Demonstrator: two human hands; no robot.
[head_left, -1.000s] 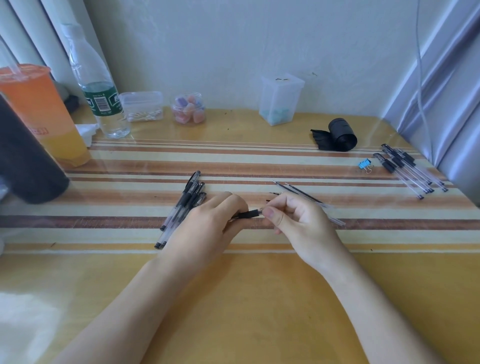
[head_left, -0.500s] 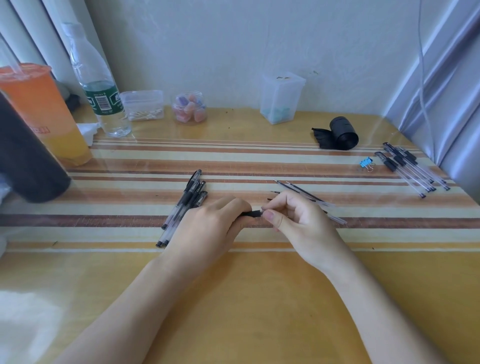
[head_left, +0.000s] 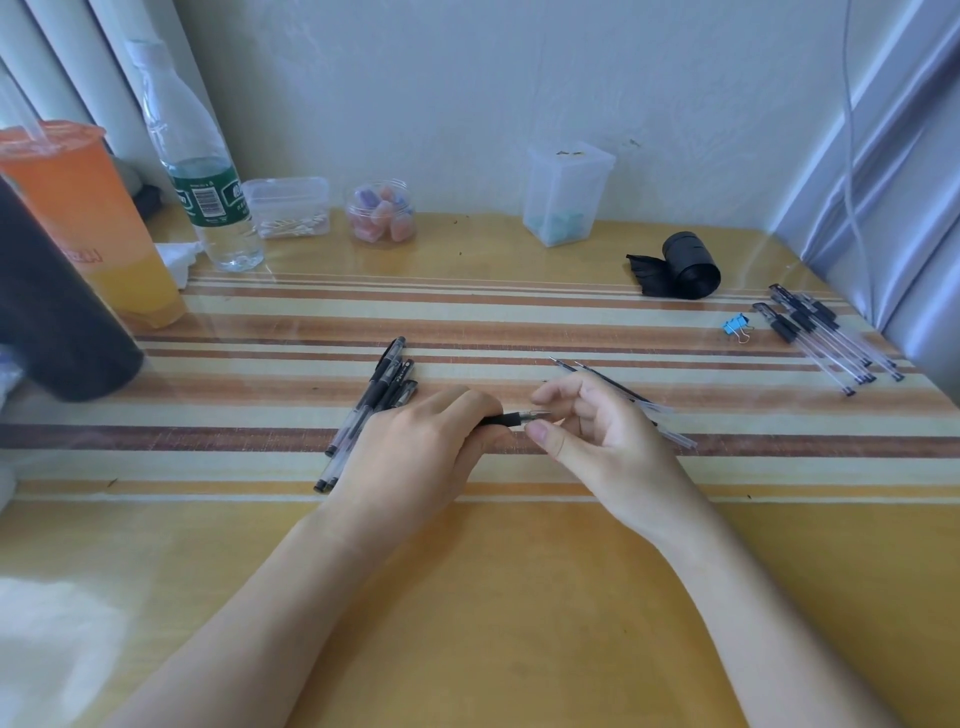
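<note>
Rear wall (head_left: 467, 78): white, rough plaster, spanning the top of the frame. Surface (head_left: 519, 597): yellow wood with brown and cream stripes under a glossy clear cover. Pale curtain folds (head_left: 62, 62): upper left. Grey-blue panels (head_left: 914, 208): upper right. Soft daylight; glare at lower left.

The near corners of the tabletop (head_left: 519, 639) are free. A pen (head_left: 511, 417) bars the gap between the left hand (head_left: 415, 447) and the right hand (head_left: 608, 441). A pen bundle (head_left: 382, 384) lies just beside the left hand, refills (head_left: 613, 384) just behind the right. A bottle (head_left: 208, 197) and a jar (head_left: 382, 215) line the back edge. Loose pens (head_left: 821, 338) and a black roll (head_left: 685, 265) crowd the right edge. A cup (head_left: 88, 218) blocks the left edge.
</note>
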